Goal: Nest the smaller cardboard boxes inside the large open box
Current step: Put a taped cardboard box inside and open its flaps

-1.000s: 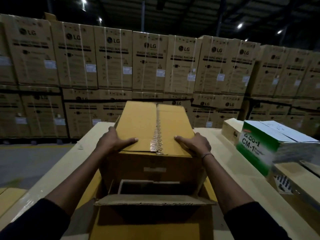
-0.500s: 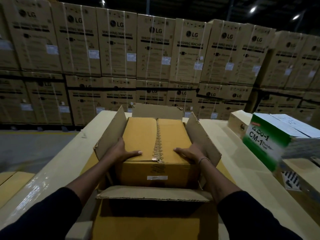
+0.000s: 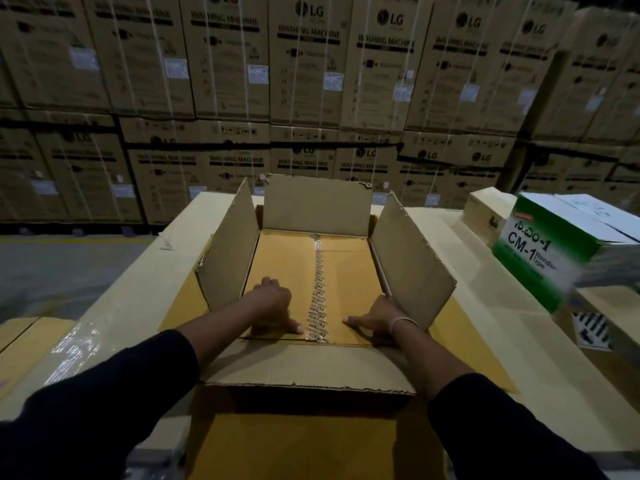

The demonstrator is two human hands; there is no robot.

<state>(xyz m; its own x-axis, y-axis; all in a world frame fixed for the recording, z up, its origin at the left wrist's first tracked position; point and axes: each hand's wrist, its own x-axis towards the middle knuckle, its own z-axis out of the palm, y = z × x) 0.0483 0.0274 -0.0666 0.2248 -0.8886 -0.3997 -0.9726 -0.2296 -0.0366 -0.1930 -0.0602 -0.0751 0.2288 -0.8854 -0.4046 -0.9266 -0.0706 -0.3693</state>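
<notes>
Filling the centre of the single head view, the large open box [image 3: 412, 265] stands with its four flaps raised, and a smaller box [image 3: 287, 268], sealed along its top by a strip of printed tape [image 3: 318, 292], is seen sunk inside it, the top lying well below the flap edges. The smaller box is judged stiff and dry rather than slippery, with a firm flat top; its weight cannot be read from the picture. A snug fit against the walls is suggested, so any further seating is best done by pressure on the top near the corners, since the sides are hidden by the walls and cannot be grasped. At lower centre, the left hand [image 3: 272, 306] is laid on the near left of the top with its fingers curled under and the thumb stretched toward the tape; nothing is seen clasped in it. The right hand [image 3: 375, 315] is pressed at the near right corner, thumb extended, its fingers hidden against the right wall, so its exact grip cannot be told. At the right edge, a green and white carton [image 3: 540, 258] is seen
</notes>
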